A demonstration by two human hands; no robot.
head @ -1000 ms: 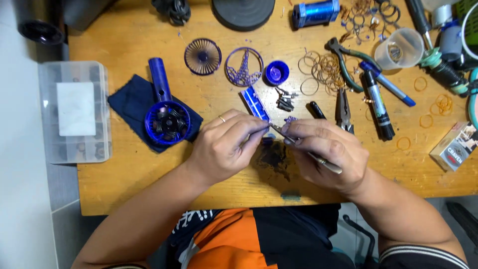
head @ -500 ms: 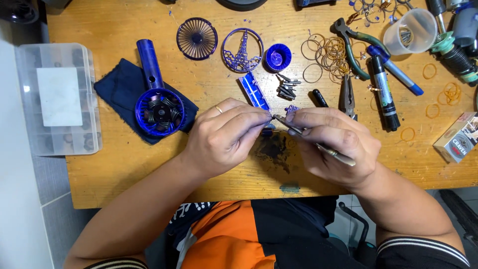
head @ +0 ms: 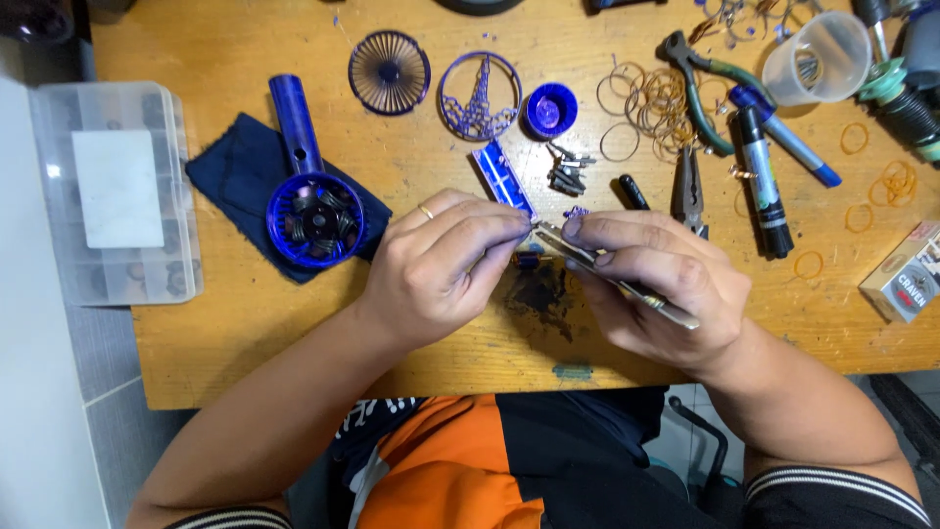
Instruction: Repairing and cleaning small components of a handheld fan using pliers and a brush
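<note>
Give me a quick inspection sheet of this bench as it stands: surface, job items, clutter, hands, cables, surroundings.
Surface: wooden table, dark stain near the front edge.
Job's things: slim metal tool in the right hand; a small part pinched at its tip by the left hand, too small to identify.
Clutter: blue fan housing on a dark cloth, round grille, ornamental ring, blue cap, wire rings, pliers, markers, plastic cup, rubber bands.
Grippers: fingers of both hands closed, tips meeting.
Cables: nothing seen.
Surroundings: clear compartment box at the table's left edge; tiled floor below.
</note>
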